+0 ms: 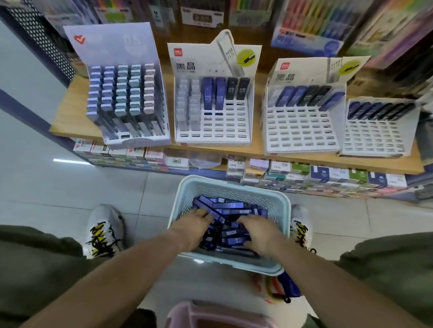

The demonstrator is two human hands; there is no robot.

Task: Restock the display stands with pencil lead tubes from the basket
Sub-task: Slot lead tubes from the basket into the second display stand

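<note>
Open floor between basket [234, 190] and shelf [70, 112]; stands [213, 127] crowding shelf top

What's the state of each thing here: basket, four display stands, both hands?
basket: on the floor, holding a pile of blue lead tubes
leftmost stand: nearly full
second stand: partly filled, right slots mostly empty
third stand: back row only
rightmost stand: back row only
left hand: in the basket, on the tubes
right hand: in the basket, on the tubes
</note>
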